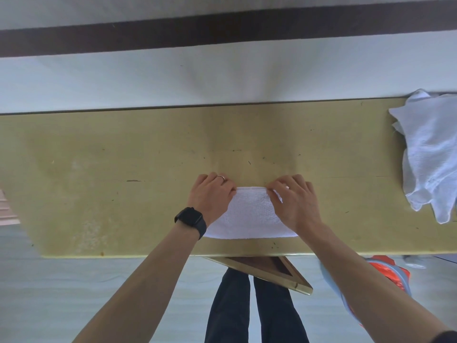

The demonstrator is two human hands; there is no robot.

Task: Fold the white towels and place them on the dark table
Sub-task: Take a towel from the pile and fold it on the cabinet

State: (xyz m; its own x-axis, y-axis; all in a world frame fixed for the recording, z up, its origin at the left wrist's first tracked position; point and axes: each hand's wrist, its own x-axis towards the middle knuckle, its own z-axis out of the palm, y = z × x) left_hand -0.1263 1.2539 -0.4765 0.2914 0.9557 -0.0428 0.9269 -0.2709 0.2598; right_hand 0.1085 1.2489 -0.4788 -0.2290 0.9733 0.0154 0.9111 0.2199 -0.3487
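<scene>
A white towel (251, 215), folded into a small rectangle, lies on the yellow-green table (123, 169) close to its near edge. My left hand (212, 194), with a ring and a black watch on its wrist, pinches the towel's far left corner. My right hand (294, 201) pinches the far right corner, where a folded flap sticks up between the fingers. Both hands cover the towel's sides. A heap of crumpled white towels (430, 152) lies at the table's right end.
A white wall with a dark band (222, 30) rises behind the table. Under the near edge a wooden triangular brace (267, 271) juts out above my legs. An orange and blue object (390, 273) sits on the floor at right.
</scene>
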